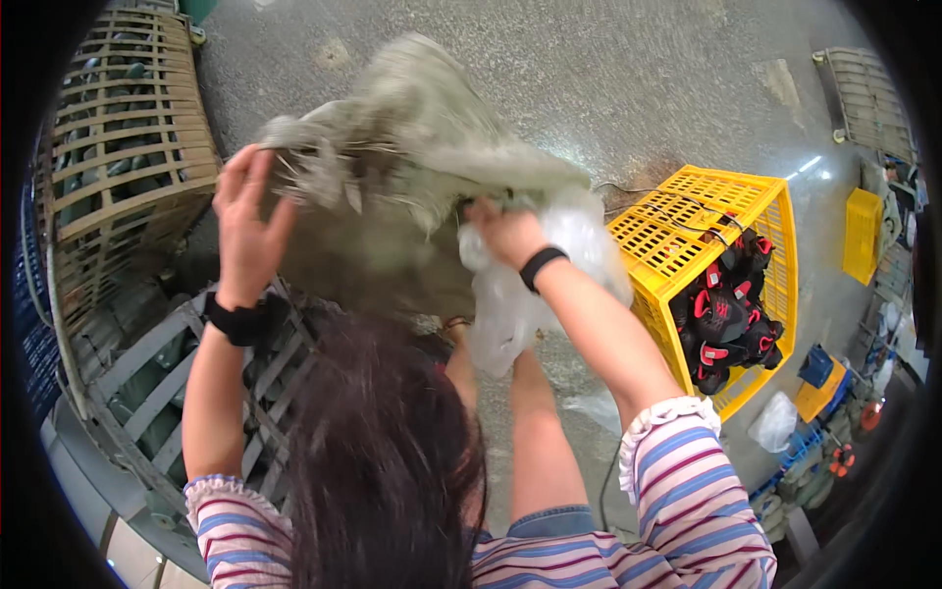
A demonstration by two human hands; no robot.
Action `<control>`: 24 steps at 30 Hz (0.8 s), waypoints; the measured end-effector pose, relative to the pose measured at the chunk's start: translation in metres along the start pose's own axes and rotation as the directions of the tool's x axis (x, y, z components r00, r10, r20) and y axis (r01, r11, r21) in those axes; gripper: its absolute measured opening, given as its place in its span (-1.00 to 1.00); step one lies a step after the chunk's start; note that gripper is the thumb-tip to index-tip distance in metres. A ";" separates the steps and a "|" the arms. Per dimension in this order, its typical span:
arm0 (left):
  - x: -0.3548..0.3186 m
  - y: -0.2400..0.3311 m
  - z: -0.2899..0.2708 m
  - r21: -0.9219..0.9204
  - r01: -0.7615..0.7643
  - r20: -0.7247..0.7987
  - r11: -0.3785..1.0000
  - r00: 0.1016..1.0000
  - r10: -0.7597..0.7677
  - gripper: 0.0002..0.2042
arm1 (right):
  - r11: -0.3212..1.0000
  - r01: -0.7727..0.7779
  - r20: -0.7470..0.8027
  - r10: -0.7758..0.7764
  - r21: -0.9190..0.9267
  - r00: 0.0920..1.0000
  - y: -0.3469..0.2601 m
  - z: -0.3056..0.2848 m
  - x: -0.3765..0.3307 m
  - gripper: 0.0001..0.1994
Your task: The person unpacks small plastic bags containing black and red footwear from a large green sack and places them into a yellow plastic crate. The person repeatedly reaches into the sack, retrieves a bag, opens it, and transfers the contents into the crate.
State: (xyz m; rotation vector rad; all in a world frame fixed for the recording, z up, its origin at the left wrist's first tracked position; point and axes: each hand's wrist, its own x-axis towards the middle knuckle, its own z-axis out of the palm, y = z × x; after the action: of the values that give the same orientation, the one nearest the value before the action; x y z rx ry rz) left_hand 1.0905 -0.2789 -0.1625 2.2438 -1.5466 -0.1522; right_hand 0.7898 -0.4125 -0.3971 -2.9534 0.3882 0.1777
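A large greyish woven sack [422, 108] with a frayed mouth is spread out in front of me, smeared by motion. My left hand [247, 218] is at its left corner, fingers stretched and thumb apart, fingertips against the frayed edge. Closer to the middle, my right hand [505, 233] is closed at the sack's near right edge. Clear plastic bags [502, 309] bunch beneath and around that hand, which appears to grip the plastic; its fingertips are partly hidden. A dark band circles each wrist.
To the right, a yellow plastic crate [677, 211] lies tipped on its side, with black-and-red shoes [724, 316] inside. Slatted basket carts [137, 147] stand at the left, one [162, 378] close beside my left arm. Farther right are another yellow crate [863, 236] and a white plastic bag [774, 422].
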 end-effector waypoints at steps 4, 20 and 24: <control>-0.012 -0.090 -0.029 0.393 0.325 -0.268 0.860 0.935 -0.231 -0.56 | 0.956 -0.293 -0.268 0.277 -0.023 0.923 0.058 -0.109 0.113 -0.67; -0.048 0.013 0.312 0.252 0.743 0.458 0.620 0.473 -0.753 -0.22 | 0.847 -0.441 0.649 0.160 0.297 0.744 -0.032 -0.088 -0.275 -0.73; -0.122 -0.050 0.354 -0.328 0.942 0.471 -0.074 0.095 -0.877 -0.17 | 0.706 -0.668 0.839 0.200 0.234 0.506 -0.065 -0.111 -0.395 -0.53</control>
State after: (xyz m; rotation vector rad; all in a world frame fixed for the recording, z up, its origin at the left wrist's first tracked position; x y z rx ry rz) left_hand 0.9770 -0.2474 -0.5209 2.2559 0.4447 -1.0101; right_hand 0.4387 -0.2717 -0.2251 -1.8658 0.8962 1.1480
